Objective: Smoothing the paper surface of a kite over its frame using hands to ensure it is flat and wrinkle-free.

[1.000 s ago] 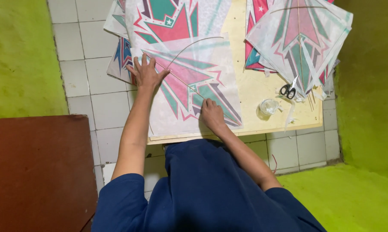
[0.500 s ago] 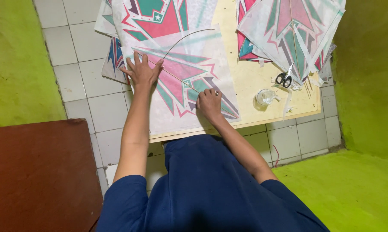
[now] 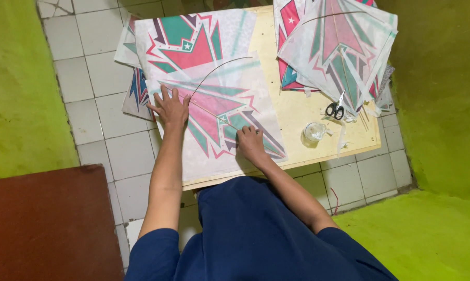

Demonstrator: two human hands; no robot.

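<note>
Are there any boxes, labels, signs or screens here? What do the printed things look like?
No boxes, labels, signs or screens.
Printed kite sheet: under both hands on the yellow board, whitish with pink and teal star pattern.
Second sheet: behind it, same colours.
Finished kites: stacked at the board's far right, pink and teal.

Scissors (image 3: pixel 335 110), black-handled, at two o'clock on the yellow board (image 3: pixel 297 112); small clear bag (image 3: pixel 314 131) beside (contents unclear); brown table (image 3: pixel 48 224), eight o'clock.
</note>
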